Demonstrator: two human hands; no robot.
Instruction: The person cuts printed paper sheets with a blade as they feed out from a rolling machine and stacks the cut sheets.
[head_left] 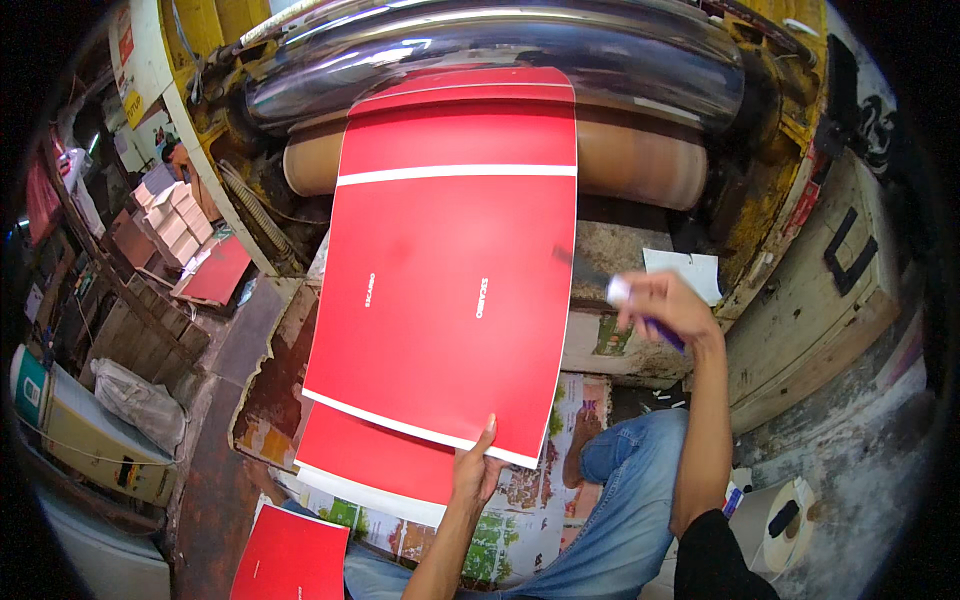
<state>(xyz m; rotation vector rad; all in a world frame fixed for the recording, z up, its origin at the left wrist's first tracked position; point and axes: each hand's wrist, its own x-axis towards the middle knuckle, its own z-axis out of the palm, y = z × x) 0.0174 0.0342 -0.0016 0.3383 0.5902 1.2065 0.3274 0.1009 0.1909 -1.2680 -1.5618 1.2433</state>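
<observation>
Thumb on top and fingers beneath, the left hand (475, 478) is clamped on the lower edge of the large red sheet (450, 240), right of that edge's middle. Beside the sheet's right edge, the right hand (668, 305) is closed around one slim tool (664, 334), its handle end purple; motion blurs the far end, so its shape cannot be told.

On the large red sheet are two small white printed marks, both running sideways, and one broad white band crossing above them. From there the sheet reaches up across one brown roller (640, 160) to one shiny metal roller (500, 65). Two more red pieces lie lower: a second sheet (375, 455) partly under its bottom edge, and a smaller red sheet (290, 550) below and left, carrying small white print as well.

To the large sheet's right are one white paper (690, 268) and, farther out, a pale cabinet (800, 310) bearing one bold dark mark. Well to its left stands a stack of pale bundles (178, 222).
</observation>
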